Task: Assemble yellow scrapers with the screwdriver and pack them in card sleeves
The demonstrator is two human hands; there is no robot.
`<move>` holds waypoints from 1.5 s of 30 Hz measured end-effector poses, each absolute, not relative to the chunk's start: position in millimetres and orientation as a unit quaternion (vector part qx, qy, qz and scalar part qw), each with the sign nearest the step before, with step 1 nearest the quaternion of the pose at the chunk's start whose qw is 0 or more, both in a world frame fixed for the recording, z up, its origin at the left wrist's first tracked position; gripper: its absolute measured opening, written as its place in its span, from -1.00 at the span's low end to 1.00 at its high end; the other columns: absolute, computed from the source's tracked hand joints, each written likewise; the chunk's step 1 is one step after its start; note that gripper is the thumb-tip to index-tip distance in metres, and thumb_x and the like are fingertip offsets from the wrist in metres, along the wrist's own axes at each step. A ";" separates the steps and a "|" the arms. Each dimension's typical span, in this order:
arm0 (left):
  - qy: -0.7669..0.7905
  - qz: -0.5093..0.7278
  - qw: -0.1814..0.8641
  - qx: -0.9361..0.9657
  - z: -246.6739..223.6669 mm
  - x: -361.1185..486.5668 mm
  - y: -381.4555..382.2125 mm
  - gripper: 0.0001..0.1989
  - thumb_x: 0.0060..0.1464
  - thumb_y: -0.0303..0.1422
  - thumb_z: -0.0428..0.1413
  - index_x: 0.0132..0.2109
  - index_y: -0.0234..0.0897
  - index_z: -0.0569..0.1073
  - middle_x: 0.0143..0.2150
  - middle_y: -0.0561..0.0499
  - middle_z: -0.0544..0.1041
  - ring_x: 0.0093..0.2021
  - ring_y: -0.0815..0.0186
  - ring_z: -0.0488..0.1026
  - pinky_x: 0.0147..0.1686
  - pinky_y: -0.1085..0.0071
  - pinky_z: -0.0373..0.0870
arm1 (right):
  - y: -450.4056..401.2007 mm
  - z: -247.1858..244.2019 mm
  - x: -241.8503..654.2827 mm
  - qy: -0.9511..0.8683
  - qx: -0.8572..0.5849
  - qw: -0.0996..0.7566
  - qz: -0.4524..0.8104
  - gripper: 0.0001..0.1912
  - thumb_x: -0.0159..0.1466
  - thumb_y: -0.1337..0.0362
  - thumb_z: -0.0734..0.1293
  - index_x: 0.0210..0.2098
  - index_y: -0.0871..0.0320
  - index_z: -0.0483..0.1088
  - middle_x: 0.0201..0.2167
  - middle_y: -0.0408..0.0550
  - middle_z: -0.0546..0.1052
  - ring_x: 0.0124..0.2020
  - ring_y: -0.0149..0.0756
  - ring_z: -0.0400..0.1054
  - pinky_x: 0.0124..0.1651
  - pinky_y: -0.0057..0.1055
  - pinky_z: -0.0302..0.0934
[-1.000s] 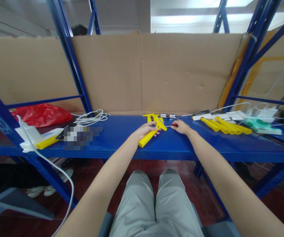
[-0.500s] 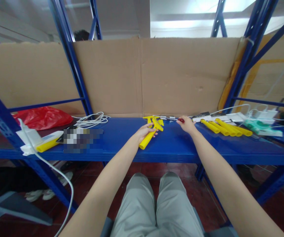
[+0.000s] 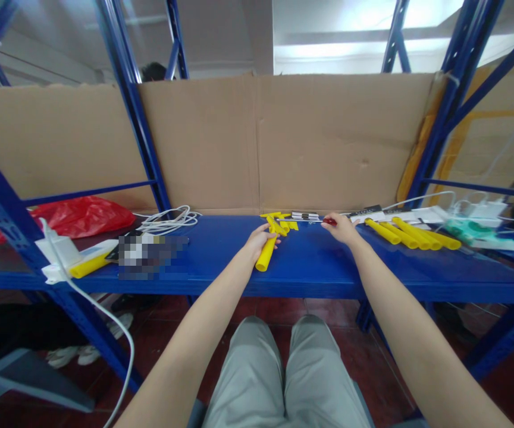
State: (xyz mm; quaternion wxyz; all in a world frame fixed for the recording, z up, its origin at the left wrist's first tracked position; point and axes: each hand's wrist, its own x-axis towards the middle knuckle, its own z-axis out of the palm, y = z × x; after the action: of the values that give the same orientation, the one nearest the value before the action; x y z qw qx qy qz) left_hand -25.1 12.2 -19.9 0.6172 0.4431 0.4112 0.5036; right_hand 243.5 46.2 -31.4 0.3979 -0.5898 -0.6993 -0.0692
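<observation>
My left hand [image 3: 257, 244] is closed around a yellow plastic handle [image 3: 265, 255], a round tube whose narrower head points away from me. In my right hand [image 3: 341, 228] is a screwdriver [image 3: 329, 222] with a dark red grip, fingers wrapped round it. Its thin metal shaft points left, and the tip ends close to the handle's head; whether they touch I cannot tell. Small yellow plastic pieces [image 3: 292, 225] lie just behind and beside the head. Dark and silvery strips [image 3: 305, 216] lie behind the screwdriver shaft.
Several yellow tubes [image 3: 411, 236] lie on the blue shelf [image 3: 221, 261] at right, near a green-and-white object [image 3: 475, 232]. White cable [image 3: 172, 219], a red plastic bag [image 3: 82, 215] and a white plug adapter [image 3: 58, 249] are at left. Cardboard [image 3: 203, 148] stands along the back.
The yellow handle has turned in my left hand, its head swinging left and its forked side less visible. The screwdriver shaft now lies more level. My view has shifted slightly.
</observation>
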 end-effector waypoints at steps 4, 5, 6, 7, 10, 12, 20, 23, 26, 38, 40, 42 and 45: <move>0.415 0.508 0.612 0.441 -19.5 -24.4 11.1 -0.34 -0.01 -0.71 0.00 0.24 -0.30 0.16 -0.27 -0.13 0.54 -0.57 0.41 0.45 -0.64 0.56 0.32 | 40.0 -27.3 237.9 -0.683 -0.621 0.380 -0.060 -0.77 0.15 0.13 0.28 -0.24 0.04 0.44 -0.20 0.00 0.52 -0.07 0.04 0.32 0.06 0.44 -0.23; 0.415 0.510 0.611 0.441 -19.3 -24.2 10.6 -0.34 -0.01 -0.71 0.00 0.24 -0.31 0.16 -0.27 -0.13 0.54 -0.58 0.41 0.45 -0.64 0.56 0.31 | 39.1 -26.8 236.9 -0.680 -0.626 0.376 -0.057 -0.78 0.15 0.14 0.28 -0.23 0.03 0.44 -0.19 0.01 0.52 -0.05 0.05 0.31 0.05 0.47 -0.27; 0.415 0.510 0.611 0.441 -19.1 -24.0 10.2 -0.34 -0.01 -0.71 0.00 0.24 -0.32 0.16 -0.27 -0.13 0.54 -0.58 0.41 0.45 -0.64 0.56 0.31 | 38.7 -26.6 236.1 -0.679 -0.629 0.374 -0.055 -0.78 0.15 0.14 0.28 -0.23 0.03 0.44 -0.18 0.01 0.52 -0.03 0.06 0.31 0.05 0.48 -0.29; 0.415 0.510 0.610 0.441 -19.1 -23.9 10.0 -0.35 -0.01 -0.71 0.00 0.24 -0.32 0.16 -0.27 -0.14 0.54 -0.57 0.41 0.45 -0.64 0.56 0.31 | 38.7 -26.6 235.6 -0.679 -0.629 0.373 -0.055 -0.78 0.15 0.14 0.29 -0.24 0.03 0.44 -0.18 0.01 0.52 -0.03 0.07 0.30 0.05 0.49 -0.30; 0.417 0.507 0.610 0.444 -20.1 -24.3 11.5 -0.34 -0.02 -0.70 0.01 0.24 -0.30 0.16 -0.25 -0.14 0.55 -0.56 0.40 0.45 -0.63 0.56 0.31 | 39.9 -27.5 235.7 -0.681 -0.629 0.371 -0.058 -0.79 0.14 0.14 0.29 -0.24 0.01 0.45 -0.19 0.00 0.52 -0.02 0.08 0.29 0.06 0.48 -0.27; 0.416 0.504 0.610 0.449 -20.9 -25.0 13.1 -0.33 -0.03 -0.70 0.03 0.24 -0.29 0.16 -0.24 -0.14 0.55 -0.56 0.40 0.46 -0.62 0.55 0.32 | 40.6 -28.1 236.0 -0.679 -0.633 0.367 -0.059 -0.78 0.14 0.14 0.29 -0.23 0.01 0.45 -0.19 0.00 0.52 -0.01 0.08 0.29 0.05 0.47 -0.26; 0.420 0.502 0.606 0.453 -18.2 -23.7 9.0 -0.32 -0.02 -0.71 0.01 0.25 -0.29 0.14 -0.28 -0.11 0.55 -0.57 0.41 0.44 -0.65 0.57 0.29 | 38.7 -27.5 235.7 -0.676 -0.643 0.357 -0.055 -0.79 0.15 0.14 0.28 -0.24 0.02 0.44 -0.20 -0.02 0.53 -0.05 0.03 0.32 0.01 0.51 -0.30; 0.424 0.502 0.605 0.451 -16.7 -22.8 6.4 -0.32 -0.02 -0.71 0.01 0.26 -0.29 0.13 -0.28 -0.11 0.55 -0.58 0.41 0.44 -0.65 0.57 0.29 | 39.3 -28.0 236.7 -0.680 -0.637 0.358 -0.058 -0.79 0.15 0.12 0.28 -0.25 0.02 0.43 -0.21 -0.02 0.53 -0.06 0.03 0.31 0.00 0.51 -0.29; 0.425 0.500 0.607 0.449 -16.6 -22.6 6.2 -0.30 -0.02 -0.70 0.01 0.27 -0.28 0.11 -0.24 -0.14 0.55 -0.56 0.40 0.45 -0.64 0.56 0.31 | 40.2 -28.9 237.7 -0.682 -0.634 0.360 -0.057 -0.79 0.15 0.10 0.27 -0.27 0.01 0.43 -0.22 -0.03 0.53 -0.07 0.02 0.32 -0.01 0.51 -0.28; 0.417 0.496 0.609 0.458 -17.4 -22.9 7.8 -0.31 -0.04 -0.70 0.03 0.26 -0.30 0.13 -0.18 -0.20 0.55 -0.57 0.40 0.45 -0.64 0.55 0.31 | 40.2 -29.6 236.3 -0.675 -0.657 0.334 -0.036 -0.82 0.14 0.14 0.28 -0.29 0.02 0.43 -0.23 -0.06 0.54 -0.08 -0.02 0.34 0.03 0.50 -0.32; 0.417 0.496 0.609 0.457 -17.1 -22.8 7.3 -0.31 -0.03 -0.70 0.02 0.26 -0.30 0.13 -0.18 -0.20 0.55 -0.57 0.40 0.45 -0.64 0.56 0.31 | 40.5 -29.9 236.8 -0.677 -0.657 0.331 -0.031 -0.82 0.14 0.14 0.29 -0.29 0.02 0.43 -0.24 -0.06 0.54 -0.08 -0.02 0.34 0.04 0.50 -0.33; 0.417 0.496 0.610 0.455 -16.9 -22.7 7.1 -0.30 -0.04 -0.70 0.03 0.27 -0.29 0.13 -0.18 -0.19 0.55 -0.57 0.40 0.46 -0.63 0.55 0.31 | 40.8 -30.3 237.3 -0.678 -0.655 0.333 -0.030 -0.82 0.13 0.13 0.29 -0.29 0.02 0.44 -0.25 -0.05 0.55 -0.08 -0.01 0.34 0.04 0.49 -0.33; 0.417 0.495 0.612 0.455 -16.7 -22.7 7.1 -0.28 -0.04 -0.70 0.04 0.27 -0.29 0.12 -0.17 -0.20 0.55 -0.56 0.39 0.46 -0.62 0.54 0.33 | 40.5 -30.3 237.7 -0.677 -0.658 0.329 -0.028 -0.82 0.13 0.13 0.29 -0.30 0.02 0.44 -0.25 -0.05 0.55 -0.08 0.01 0.34 0.05 0.49 -0.33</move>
State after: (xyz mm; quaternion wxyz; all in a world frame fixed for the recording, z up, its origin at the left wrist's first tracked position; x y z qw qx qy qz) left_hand -22.7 7.1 -16.7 0.6121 0.4546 0.4168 0.4949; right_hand 237.7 40.5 -30.3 0.3294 -0.6578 -0.6768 -0.0280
